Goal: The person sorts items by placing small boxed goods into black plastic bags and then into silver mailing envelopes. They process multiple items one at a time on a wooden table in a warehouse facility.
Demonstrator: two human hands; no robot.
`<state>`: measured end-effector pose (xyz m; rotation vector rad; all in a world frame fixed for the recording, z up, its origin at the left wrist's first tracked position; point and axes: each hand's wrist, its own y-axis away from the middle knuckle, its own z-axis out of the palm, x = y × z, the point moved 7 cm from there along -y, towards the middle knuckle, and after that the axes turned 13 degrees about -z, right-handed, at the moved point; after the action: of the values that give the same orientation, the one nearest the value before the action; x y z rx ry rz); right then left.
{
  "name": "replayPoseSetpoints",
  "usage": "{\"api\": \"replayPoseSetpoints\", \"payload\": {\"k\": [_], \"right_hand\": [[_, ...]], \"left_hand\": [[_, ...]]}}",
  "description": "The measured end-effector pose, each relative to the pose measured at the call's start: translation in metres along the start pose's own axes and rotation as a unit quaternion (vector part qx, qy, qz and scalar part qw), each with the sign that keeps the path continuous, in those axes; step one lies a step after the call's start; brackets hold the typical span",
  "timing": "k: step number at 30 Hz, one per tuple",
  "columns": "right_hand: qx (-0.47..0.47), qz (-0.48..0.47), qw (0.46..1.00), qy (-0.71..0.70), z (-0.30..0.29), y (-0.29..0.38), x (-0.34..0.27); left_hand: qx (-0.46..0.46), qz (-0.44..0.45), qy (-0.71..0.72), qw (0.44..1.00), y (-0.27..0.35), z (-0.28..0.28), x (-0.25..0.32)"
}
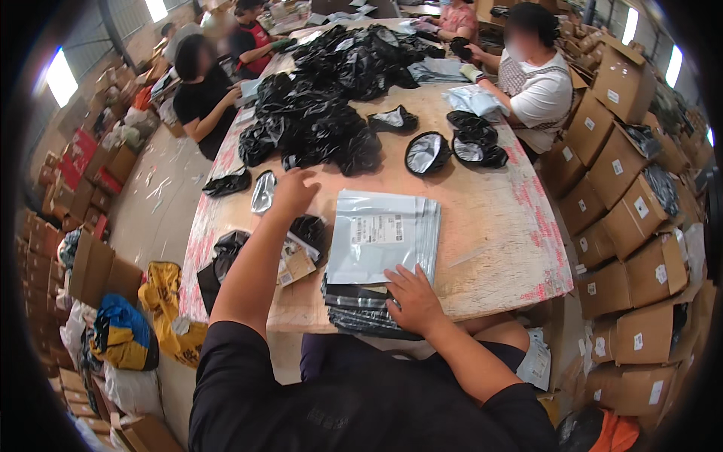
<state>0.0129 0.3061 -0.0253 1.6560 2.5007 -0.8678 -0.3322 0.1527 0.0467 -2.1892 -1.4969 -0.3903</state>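
A stack of grey plastic mailing bags lies before me at the table's near edge, the top one bearing a printed label. My right hand rests on the lower right of the stack, fingers spread, gripping nothing. Black flaps show along the stack's near end. My left hand reaches out over the table to the left of the stack, seemingly without anything in it. Beside it lies a black item with a silver lining. Beyond its fingers rises a large heap of black, shiny, silver-lined covers.
Several loose covers lie right of the heap. Under my left forearm are a black bundle and a printed card. Co-workers stand along both sides of the wooden table. Cardboard boxes line the right side; sacks stand at left.
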Motion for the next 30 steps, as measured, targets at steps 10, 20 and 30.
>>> {"api": "replayPoseSetpoints", "payload": {"k": [10, 20, 30], "right_hand": [[0.001, -0.01, 1.0, -0.014, -0.003, -0.001, -0.001], [0.003, 0.009, 0.999, -0.043, 0.001, 0.002, 0.01], [-0.039, 0.073, 0.988, -0.132, 0.021, -0.004, 0.029]], "left_hand": [[-0.082, -0.009, -0.156, 0.984, -0.047, 0.145, 0.061], [-0.01, -0.079, 0.409, 0.909, -0.015, 0.028, 0.073], [0.058, 0.023, 0.572, 0.818, 0.221, -0.072, 0.036]]}}
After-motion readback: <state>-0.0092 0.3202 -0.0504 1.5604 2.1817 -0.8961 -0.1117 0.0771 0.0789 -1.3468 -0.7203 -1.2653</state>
